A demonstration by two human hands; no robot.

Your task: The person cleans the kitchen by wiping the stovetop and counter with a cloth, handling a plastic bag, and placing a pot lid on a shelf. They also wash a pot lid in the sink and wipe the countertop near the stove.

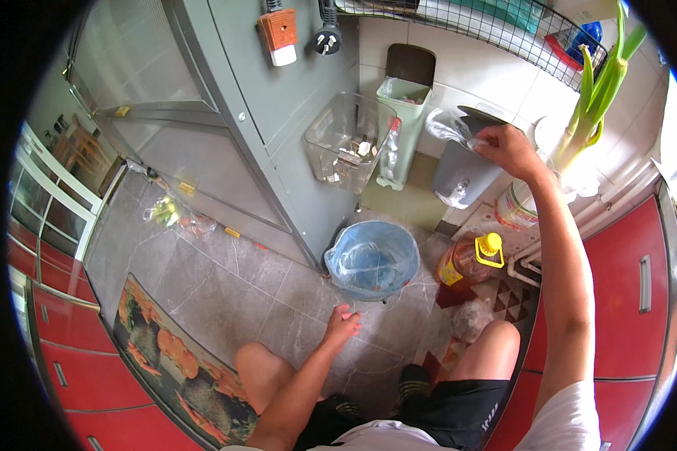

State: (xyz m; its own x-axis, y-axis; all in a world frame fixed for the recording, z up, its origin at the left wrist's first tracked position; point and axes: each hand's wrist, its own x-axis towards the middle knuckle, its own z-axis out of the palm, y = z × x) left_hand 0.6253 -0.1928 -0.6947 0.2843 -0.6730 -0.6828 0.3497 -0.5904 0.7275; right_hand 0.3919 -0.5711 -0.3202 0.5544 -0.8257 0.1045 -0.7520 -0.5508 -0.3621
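My right hand (508,147) reaches to the back right and pinches a clear plastic bag (447,124) at the top of a grey bin (464,172), whose dark lid (479,117) is tilted up. Part of that bin's mouth is hidden by the bag and fingers. My left hand (343,328) hovers over the floor in front of a round blue bin (338,241), fingers slightly curled and holding nothing. A thin transparent liner covers the blue bin's inside and folds over its rim. Beside the grey bin is a pale green bin (404,127) with its brown lid (410,63) raised.
A clear plastic container (338,127) with small items is by the grey cabinet (293,113). A yellow-capped oil jug (462,268) and a plastic bag (471,318) sit right. Green onions (589,107) rise from a white bucket (513,206). A wire basket (502,31) hangs above.
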